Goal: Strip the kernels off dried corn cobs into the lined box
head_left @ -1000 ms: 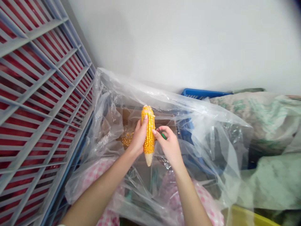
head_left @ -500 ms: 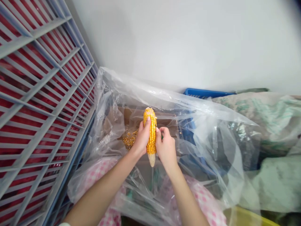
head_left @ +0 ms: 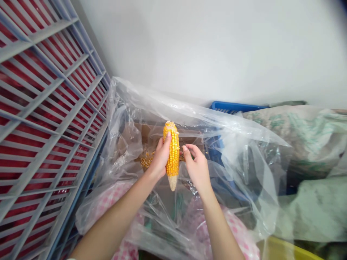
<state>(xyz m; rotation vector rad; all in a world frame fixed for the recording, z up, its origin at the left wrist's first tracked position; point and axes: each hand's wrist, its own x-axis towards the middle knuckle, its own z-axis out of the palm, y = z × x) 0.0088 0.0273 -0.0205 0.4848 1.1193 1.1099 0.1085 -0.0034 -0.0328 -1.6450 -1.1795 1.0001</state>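
Note:
An ear of corn [head_left: 174, 153] with yellow kernels stands nearly upright, its pale bare tip pointing down at me. My left hand [head_left: 161, 156] is wrapped round its left side, thumb along the front. Just to the right of the ear, a little apart from it, my right hand [head_left: 197, 164] is closed in a pinch. A thin dark tip and a bit of green show at its fingers, apparently a small tool; most of it is hidden. Loose corn kernels [head_left: 145, 161] lie below, behind my left hand, on the clear plastic sheet [head_left: 121, 139].
Brown cardboard [head_left: 151, 131] shows under the plastic. A slatted grey crate [head_left: 61, 77] with red behind it rises on the left. At the right are a blue basket [head_left: 238, 107], a whitish sack [head_left: 306, 133] and a yellow edge [head_left: 291, 249]. The white wall [head_left: 203, 47] stands behind.
My right hand has moved right, away from the ear, opening a gap. The ear and my left hand have shifted slightly left in view. Some kernels on the ear's right edge now stick out.

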